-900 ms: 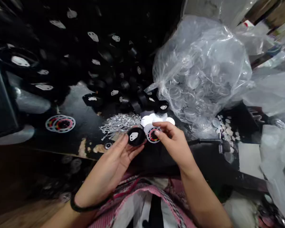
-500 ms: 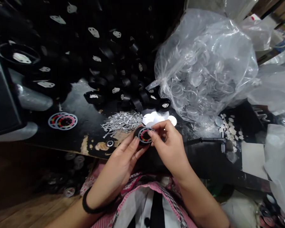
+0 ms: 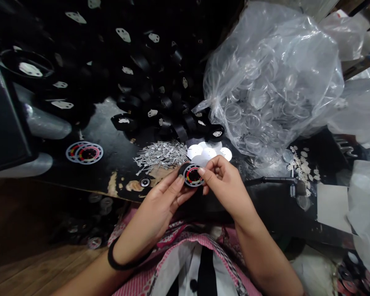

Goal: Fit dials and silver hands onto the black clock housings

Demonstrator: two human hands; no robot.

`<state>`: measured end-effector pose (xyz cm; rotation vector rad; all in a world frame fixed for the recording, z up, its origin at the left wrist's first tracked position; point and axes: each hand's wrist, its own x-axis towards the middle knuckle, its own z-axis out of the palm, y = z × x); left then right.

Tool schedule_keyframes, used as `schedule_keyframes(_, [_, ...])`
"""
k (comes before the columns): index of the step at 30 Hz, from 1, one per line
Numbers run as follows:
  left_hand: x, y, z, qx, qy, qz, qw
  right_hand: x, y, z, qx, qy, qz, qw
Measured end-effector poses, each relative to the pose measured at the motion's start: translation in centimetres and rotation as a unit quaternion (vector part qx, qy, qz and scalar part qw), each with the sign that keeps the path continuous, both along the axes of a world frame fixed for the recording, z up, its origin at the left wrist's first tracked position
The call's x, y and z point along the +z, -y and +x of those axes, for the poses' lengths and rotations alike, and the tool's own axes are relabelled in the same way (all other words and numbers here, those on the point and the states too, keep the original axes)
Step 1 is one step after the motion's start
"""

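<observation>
The left hand (image 3: 160, 205) pinches a small black case (image 3: 185, 174) between thumb and fingers, closed on its left rim. The right hand (image 3: 225, 187) holds a round dial (image 3: 193, 175) with red, yellow and white marks, fingertips closed on its right edge, pressing it onto the face of the case. Both hands meet over the near edge of the desk (image 3: 111, 164), just above the person's lap.

Just beyond the dial lies a small cluster of white discs (image 3: 209, 152), and to their left a heap of thin grey pins (image 3: 160, 154). A small metal ring (image 3: 145, 182) sits on the worn desk edge near the left fingers. Further left, two more dials (image 3: 84, 153) lie overlapping. Behind all this a large pile of black cases (image 3: 142, 82) fills the far desk. To the right a clear bag (image 3: 271, 78) bulges with clear rings, with white scraps (image 3: 300, 166) beside it.
</observation>
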<state>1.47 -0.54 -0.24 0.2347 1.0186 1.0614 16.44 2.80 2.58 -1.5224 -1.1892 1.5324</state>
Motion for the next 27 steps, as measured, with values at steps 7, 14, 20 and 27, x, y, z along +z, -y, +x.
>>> schedule_keyframes(7, [-0.3, 0.1, 0.2, 0.008, 0.044, -0.017, 0.999, -0.3, 0.1, -0.2, 0.007, 0.066, 0.017, 0.998])
schedule_keyframes(14, [0.1, 0.1, 0.2, 0.015, 0.032, 0.000, 0.999, -0.1, -0.3, 0.3, 0.060, 0.105, 0.051, 0.991])
schedule_keyframes(20, [-0.2, 0.2, -0.8, -0.019, 0.018, 0.038, 0.999, 0.3, -1.0, 1.2, 0.131, 0.089, 0.034, 0.987])
schedule_keyframes(27, [0.2, -0.3, -1.8, -0.067, -0.003, 0.045, 0.997, 0.8, -1.6, 1.8, 0.184, 0.067, 0.023, 0.980])
